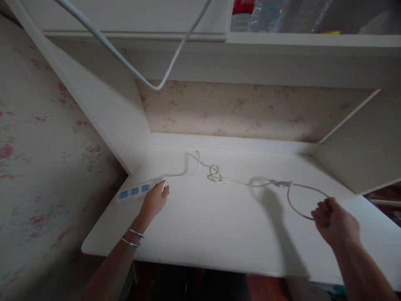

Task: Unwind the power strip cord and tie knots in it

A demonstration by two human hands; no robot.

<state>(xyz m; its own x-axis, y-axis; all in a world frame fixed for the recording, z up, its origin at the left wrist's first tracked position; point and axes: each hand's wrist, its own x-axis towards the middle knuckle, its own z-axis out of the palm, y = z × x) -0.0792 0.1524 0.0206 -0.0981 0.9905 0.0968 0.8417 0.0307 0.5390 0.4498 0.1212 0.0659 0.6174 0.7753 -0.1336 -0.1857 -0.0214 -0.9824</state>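
Observation:
A white power strip (pixel 131 196) with blue socket faces lies at the left of the desk. My left hand (pixel 156 198) is closed over its right end, where the cord comes out; the fingers underneath are hidden. From there the white cord (pixel 236 181) runs across the desk to the right, with a tangled knot (pixel 215 172) near the middle. Farther right it bunches into a second tangle (pixel 282 183) and opens into a loop. My right hand (pixel 336 221) is closed in a fist around that loop, raised above the desk.
The white desk (pixel 203 234) has a back ledge and side panels. Overhead, a shelf (pixel 313 38) holds clear plastic bottles (pixel 267 16). A pale cable (pixel 156 87) hangs down in front of the upper cabinet. Floral wallpaper (pixel 37 167) covers the left wall.

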